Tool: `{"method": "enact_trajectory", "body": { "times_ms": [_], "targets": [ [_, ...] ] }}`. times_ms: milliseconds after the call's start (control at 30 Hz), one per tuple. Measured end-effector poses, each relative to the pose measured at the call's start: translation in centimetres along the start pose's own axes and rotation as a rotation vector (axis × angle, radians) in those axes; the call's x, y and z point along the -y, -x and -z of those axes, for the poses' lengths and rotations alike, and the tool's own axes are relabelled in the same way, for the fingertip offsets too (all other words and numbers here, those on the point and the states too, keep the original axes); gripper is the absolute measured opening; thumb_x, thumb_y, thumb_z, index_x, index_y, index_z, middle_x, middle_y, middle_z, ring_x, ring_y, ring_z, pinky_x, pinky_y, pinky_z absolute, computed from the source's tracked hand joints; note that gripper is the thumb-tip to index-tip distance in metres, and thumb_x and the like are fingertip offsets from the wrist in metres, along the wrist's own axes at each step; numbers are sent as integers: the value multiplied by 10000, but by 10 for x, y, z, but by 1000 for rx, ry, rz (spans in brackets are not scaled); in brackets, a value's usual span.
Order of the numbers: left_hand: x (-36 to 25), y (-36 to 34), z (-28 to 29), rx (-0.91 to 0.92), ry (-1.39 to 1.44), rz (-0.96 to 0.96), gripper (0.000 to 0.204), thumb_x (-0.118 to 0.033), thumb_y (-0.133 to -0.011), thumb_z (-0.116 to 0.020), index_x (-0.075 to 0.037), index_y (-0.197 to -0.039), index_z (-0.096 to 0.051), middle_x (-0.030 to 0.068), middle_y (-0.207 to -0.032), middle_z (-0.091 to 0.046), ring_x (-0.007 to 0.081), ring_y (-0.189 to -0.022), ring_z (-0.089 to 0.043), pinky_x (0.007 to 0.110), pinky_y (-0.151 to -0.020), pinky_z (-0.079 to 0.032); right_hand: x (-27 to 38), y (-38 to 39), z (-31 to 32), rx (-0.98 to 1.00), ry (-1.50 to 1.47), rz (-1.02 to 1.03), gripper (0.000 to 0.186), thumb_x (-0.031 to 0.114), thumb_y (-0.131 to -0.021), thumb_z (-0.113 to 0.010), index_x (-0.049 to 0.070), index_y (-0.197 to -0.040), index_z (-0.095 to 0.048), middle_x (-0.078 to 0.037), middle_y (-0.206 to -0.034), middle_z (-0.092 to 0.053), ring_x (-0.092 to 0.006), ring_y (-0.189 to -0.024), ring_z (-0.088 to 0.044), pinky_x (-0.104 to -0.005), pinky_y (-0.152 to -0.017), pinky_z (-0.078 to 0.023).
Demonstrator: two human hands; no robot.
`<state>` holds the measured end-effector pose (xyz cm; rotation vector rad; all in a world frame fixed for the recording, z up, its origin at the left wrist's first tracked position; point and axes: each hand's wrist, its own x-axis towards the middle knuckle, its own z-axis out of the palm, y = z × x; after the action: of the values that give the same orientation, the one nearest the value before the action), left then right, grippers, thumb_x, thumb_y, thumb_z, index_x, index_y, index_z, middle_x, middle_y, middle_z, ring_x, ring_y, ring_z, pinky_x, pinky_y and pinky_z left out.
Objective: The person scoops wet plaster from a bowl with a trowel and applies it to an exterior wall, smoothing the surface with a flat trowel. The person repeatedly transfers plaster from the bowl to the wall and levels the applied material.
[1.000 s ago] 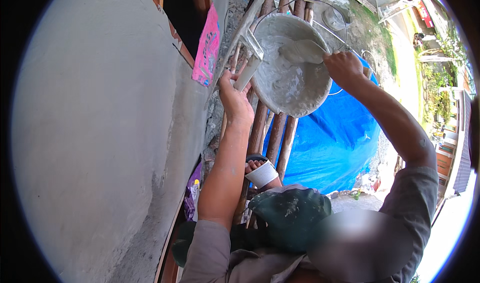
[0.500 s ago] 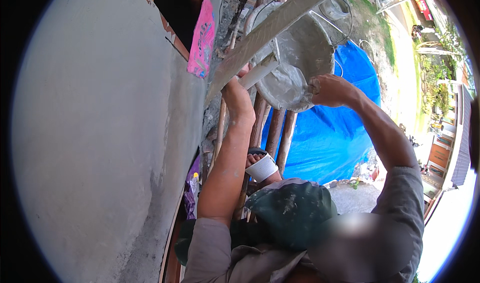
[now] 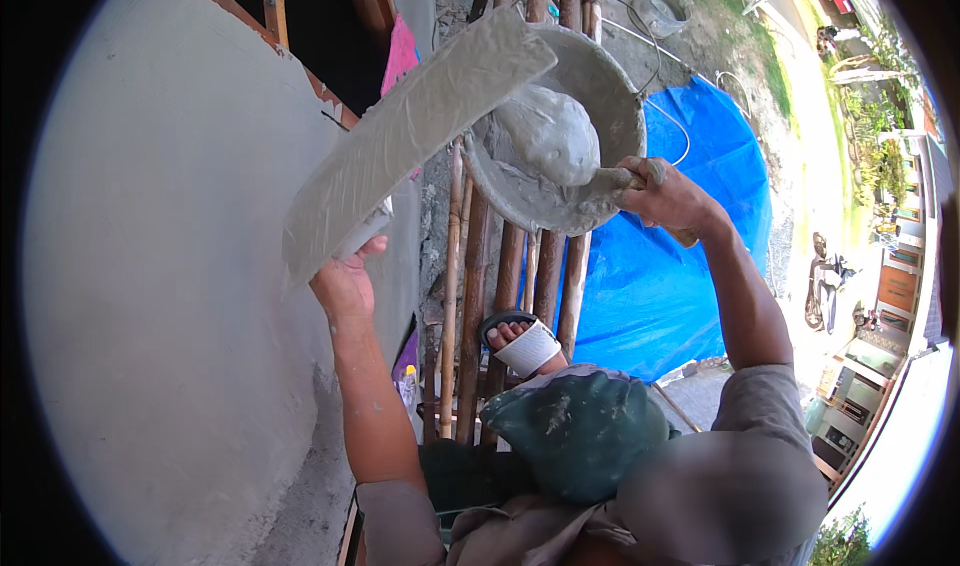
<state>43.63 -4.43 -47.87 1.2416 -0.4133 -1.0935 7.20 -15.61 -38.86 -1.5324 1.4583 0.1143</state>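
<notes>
My left hand (image 3: 345, 276) is wrapped round the handle of a long, flat plastering float (image 3: 410, 136), whose broad face is smeared with grey plaster. The float slants up in front of the grey wall, its far end overlapping the bucket's left rim. In my right hand (image 3: 665, 198) is a trowel (image 3: 612, 180), gripped by its handle at the bucket's right side. A heap of wet plaster (image 3: 550, 134) lies where the trowel's blade is, covering it. Below the heap, the plaster-coated bucket (image 3: 622, 91) holds more grey mix.
Brown poles (image 3: 470, 316) form the scaffold under the bucket, and my sandalled foot (image 3: 525, 344) stands on them. A smooth grey wall (image 3: 190, 266) fills the left, with a dark opening (image 3: 320, 36) above. A blue tarp (image 3: 660, 286) spreads below right; another bucket (image 3: 662, 11) sits beyond.
My left hand and the float have swung left, away from over the bucket toward the wall. A plaster heap now shows at the trowel, and my right hand has turned slightly.
</notes>
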Motion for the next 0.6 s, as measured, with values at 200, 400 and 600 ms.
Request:
{"method": "enact_trajectory", "body": {
  "times_ms": [200, 400, 600],
  "targets": [
    [3, 4, 69, -164, -198, -43, 420, -381, -944, -482, -30, -1170, -523, 142, -984, -634, 250, -874, -634, 392, -761, -517, 30, 41, 76, -109, 155, 47, 325, 197, -776, -629, 14, -1044, -615, -39, -744, -581, -113, -588, -531, -281, -517, -460],
    [16, -18, -24, 133, -490, -326, 440, -369, -937, -506, -33, -1221, -509, 146, -1102, -595, 269, -997, -585, 397, -838, -486, 80, 70, 90, -115, 427, 185, 299, 146, -779, -603, 2, -1041, -612, -124, -921, -669, -240, -749, -645, -353, -679, -509],
    [48, -41, -94, 365, -602, -556, 470, -357, -929, -530, -37, -1272, -496, 150, -1221, -555, 289, -1121, -536, 403, -915, -454, 55, 58, 37, -516, 896, 631, 346, 155, -783, -651, 62, -1101, -553, -70, -870, -563, -258, -774, -593, -385, -668, -494]
  ]
}}
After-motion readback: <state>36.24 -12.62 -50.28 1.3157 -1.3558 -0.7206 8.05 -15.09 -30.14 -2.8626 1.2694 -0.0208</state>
